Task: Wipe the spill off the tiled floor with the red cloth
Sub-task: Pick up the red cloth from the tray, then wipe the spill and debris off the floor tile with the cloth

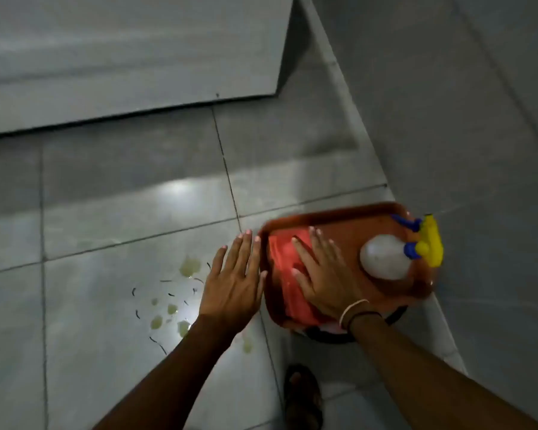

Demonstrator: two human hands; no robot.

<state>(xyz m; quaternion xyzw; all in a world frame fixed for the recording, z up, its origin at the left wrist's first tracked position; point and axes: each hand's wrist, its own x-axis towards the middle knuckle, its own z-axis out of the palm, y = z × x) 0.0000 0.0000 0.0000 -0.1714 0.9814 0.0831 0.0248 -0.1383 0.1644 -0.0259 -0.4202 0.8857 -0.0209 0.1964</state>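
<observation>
A folded red cloth (281, 274) lies at the left end of a brown tray (339, 215). My right hand (320, 274) rests flat on the cloth, fingers spread. My left hand (233, 280) hovers open just left of the tray's edge, holding nothing. The spill (189, 265) is a scatter of pale yellowish drops and dark curved marks on the grey tiled floor (112, 218), left of and below my left hand.
A white spray bottle (385, 257) with a yellow and blue trigger head lies on the tray's right half. The tray sits on a dark round object by the wall base. A white cabinet (131, 57) stands behind. My sandalled foot (302, 395) is at the bottom.
</observation>
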